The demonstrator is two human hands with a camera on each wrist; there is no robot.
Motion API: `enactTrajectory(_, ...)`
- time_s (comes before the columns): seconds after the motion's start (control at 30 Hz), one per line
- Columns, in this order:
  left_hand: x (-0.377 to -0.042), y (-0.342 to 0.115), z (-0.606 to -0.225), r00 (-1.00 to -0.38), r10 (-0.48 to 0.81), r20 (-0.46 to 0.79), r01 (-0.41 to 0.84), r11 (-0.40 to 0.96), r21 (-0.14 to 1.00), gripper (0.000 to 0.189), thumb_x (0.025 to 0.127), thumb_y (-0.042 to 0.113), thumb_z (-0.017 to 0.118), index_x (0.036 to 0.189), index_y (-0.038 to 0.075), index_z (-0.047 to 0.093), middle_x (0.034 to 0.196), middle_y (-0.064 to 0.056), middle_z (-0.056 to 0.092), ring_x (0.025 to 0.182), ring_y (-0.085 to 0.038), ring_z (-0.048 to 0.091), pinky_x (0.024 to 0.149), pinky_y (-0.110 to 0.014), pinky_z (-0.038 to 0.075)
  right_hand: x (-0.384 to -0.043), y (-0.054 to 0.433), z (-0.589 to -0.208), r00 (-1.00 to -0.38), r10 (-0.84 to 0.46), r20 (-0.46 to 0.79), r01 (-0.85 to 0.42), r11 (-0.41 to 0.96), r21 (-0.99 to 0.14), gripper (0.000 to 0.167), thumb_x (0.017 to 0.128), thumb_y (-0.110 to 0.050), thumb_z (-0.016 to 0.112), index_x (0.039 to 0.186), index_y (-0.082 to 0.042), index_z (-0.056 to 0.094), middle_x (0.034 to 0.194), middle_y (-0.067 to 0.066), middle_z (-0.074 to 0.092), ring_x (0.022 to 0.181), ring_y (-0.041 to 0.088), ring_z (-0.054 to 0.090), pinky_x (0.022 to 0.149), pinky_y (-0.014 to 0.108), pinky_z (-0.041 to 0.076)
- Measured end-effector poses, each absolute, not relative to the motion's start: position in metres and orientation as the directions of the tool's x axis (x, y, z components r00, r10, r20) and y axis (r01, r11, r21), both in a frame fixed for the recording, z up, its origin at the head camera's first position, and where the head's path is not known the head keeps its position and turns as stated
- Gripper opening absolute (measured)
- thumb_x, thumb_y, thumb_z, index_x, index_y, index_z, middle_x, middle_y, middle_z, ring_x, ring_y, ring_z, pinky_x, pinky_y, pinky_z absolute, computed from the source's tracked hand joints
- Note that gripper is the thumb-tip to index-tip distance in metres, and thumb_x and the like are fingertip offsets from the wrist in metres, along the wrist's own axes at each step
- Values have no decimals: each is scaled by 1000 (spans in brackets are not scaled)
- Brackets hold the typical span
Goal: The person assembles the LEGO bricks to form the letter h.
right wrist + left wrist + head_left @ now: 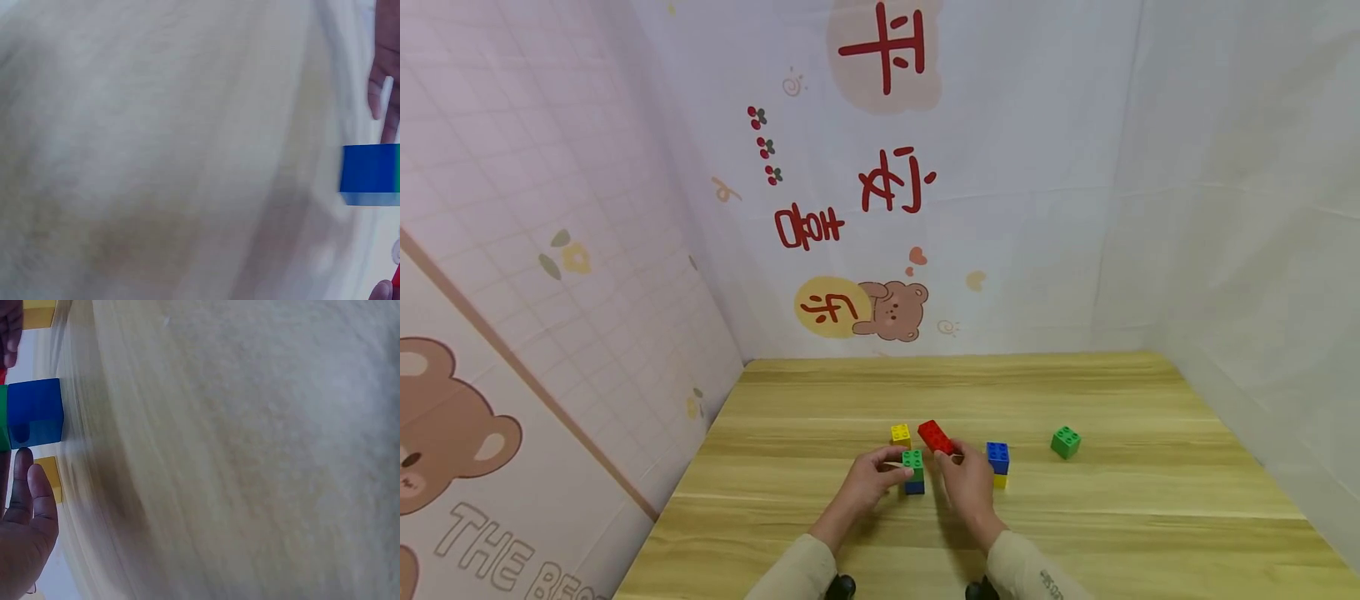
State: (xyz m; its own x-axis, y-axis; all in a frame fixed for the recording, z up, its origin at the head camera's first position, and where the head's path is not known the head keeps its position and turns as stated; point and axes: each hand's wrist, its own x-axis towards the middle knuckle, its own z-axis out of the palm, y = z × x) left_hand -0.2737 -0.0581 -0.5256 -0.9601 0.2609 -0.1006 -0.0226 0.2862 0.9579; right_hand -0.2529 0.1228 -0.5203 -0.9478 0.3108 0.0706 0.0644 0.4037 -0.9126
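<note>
At the middle of the table a green toy building block (912, 461) sits on a dark blue block (914, 487). My left hand (867, 482) pinches the green block from the left, thumb in front and fingers behind. A longer red block (932, 435) is tilted in the grip of my right hand (968, 482), just right of and behind that stack. In the left wrist view the blue block (37, 412) shows its side above the left fingers. The right wrist view catches only the right thumb (380, 291) and a bit of red block.
A yellow block (900, 432) stands behind the stack. Right of my right hand, a blue block (997, 455) tops a yellow one (1000, 481). Another green block (1066, 442) lies farther right. A printed cloth wall (1037, 208) rises behind the wooden table (1120, 533).
</note>
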Motion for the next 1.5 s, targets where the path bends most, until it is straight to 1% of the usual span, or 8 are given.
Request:
enactTrajectory(0.13, -275, -56, -525, -958, 263, -112, -29, 303, 953, 40, 88, 28, 78, 124, 13, 69, 117, -3, 66, 95, -18, 60, 74, -40, 53, -255, 127, -508, -938, 328, 111, 33, 405, -914, 38, 92, -16, 72, 122, 7, 65, 104, 17, 69, 88, 26, 63, 70, 37, 55)
enactTrajectory(0.3, -276, -51, -525, -957, 264, -117, -27, 323, 946, 41, 88, 29, 77, 125, 13, 69, 118, -2, 66, 96, -18, 60, 76, -41, 53, -257, 137, -493, -941, 316, 119, 14, 387, -922, 40, 93, -21, 72, 124, 4, 65, 108, 15, 67, 93, 26, 62, 70, 33, 53)
enactTrajectory(0.5, -278, -39, -527, -953, 283, -112, -21, 305, 952, 41, 90, 28, 76, 127, 12, 68, 117, -2, 66, 94, -18, 59, 76, -40, 53, -259, 160, -478, -961, 232, 152, -62, 355, -933, 41, 93, -21, 72, 126, 2, 64, 110, 15, 67, 94, 26, 63, 65, 28, 52)
enactTrajectory(0.63, -277, -30, -526, -949, 298, -102, -10, 297, 955, 39, 91, 26, 74, 127, 11, 67, 117, -2, 66, 92, -18, 60, 72, -38, 51, -263, 179, -475, -974, 168, 151, -75, 391, -918, 41, 93, -22, 72, 127, 0, 64, 109, 13, 68, 94, 26, 64, 68, 30, 53)
enactTrajectory(0.77, -277, -21, -526, -947, 308, -93, 2, 295, 955, 38, 91, 25, 74, 126, 11, 68, 117, -3, 66, 92, -18, 60, 70, -38, 51, -265, 197, -472, -981, 122, 151, -84, 437, -896, 41, 94, -22, 71, 127, 0, 64, 111, 15, 68, 98, 29, 63, 73, 34, 55)
enactTrajectory(1.07, -279, -3, -524, -943, 321, -92, 1, 276, 961, 38, 90, 24, 75, 126, 12, 68, 116, -1, 66, 92, -17, 59, 79, -43, 53, -268, 228, -471, -993, 66, 94, -49, 500, -865, 43, 94, -22, 70, 130, 1, 62, 115, 16, 67, 100, 29, 61, 74, 33, 53)
enactTrajectory(1.3, -278, 9, -524, -941, 329, -77, 20, 281, 959, 37, 90, 22, 75, 125, 11, 68, 115, 1, 66, 92, -14, 59, 80, -32, 54, -266, 244, -472, -997, 39, 70, -41, 498, -866, 42, 95, -21, 69, 129, 2, 62, 116, 16, 66, 102, 29, 61, 74, 32, 51)
enactTrajectory(1.5, -279, 17, -520, -938, 336, -87, 18, 297, 955, 40, 90, 26, 75, 127, 15, 68, 117, 3, 65, 93, -15, 58, 83, -32, 53, -265, 253, -466, -999, -20, 43, -47, 480, -876, 39, 94, -19, 70, 126, 1, 63, 114, 13, 67, 104, 28, 61, 78, 35, 52)
